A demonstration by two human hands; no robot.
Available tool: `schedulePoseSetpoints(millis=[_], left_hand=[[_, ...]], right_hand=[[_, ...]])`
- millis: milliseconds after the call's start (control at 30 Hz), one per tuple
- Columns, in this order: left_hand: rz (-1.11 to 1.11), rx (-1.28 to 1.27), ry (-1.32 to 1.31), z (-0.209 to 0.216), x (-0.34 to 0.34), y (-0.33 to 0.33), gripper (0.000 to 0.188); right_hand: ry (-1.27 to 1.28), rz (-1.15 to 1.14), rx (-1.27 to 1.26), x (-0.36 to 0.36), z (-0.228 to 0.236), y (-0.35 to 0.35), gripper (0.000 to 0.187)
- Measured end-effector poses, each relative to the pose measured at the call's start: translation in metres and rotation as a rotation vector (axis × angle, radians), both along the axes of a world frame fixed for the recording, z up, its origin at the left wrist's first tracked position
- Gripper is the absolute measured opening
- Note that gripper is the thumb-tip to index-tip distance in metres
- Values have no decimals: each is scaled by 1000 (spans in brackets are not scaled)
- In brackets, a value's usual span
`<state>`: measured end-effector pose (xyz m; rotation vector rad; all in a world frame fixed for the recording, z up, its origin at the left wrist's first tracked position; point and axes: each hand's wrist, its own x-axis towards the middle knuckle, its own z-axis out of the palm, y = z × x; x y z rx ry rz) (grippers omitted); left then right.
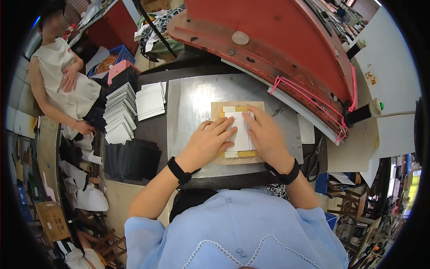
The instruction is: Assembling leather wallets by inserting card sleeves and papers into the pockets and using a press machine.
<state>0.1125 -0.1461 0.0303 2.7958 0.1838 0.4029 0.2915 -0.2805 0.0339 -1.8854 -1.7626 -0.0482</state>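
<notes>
A white rectangular piece (237, 138) lies flat on a tan board (216, 109), and yellow strips (242, 108) show along its top and bottom edges. My left hand (210, 140) rests on the piece's left half with the fingers spread, pressing nothing but its surface. At the right edge, my right hand (269, 140) has its fingers stretched over the border of the piece; it is slightly blurred. The board sits on a shiny metal plate (188, 105). Black bands circle both wrists.
Left of the plate are fanned white pieces (120, 110), a white stack (151, 101) and black sheets (132, 160). A red machine head (268, 31) with pink cord (309, 96) overhangs the far right. Scissors (313, 161) lie at right. Another person (62, 80) stands at left.
</notes>
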Motion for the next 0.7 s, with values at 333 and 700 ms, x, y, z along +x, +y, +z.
schedulePoseSetpoints(millis=[333, 700], left_hand=[[1, -6, -17, -6, 2, -4, 44], [-21, 64, -79, -22, 2, -6, 52]], right_hand=[[-143, 106, -158, -4, -3, -7, 44], [-254, 94, -183, -11, -11, -8, 52]])
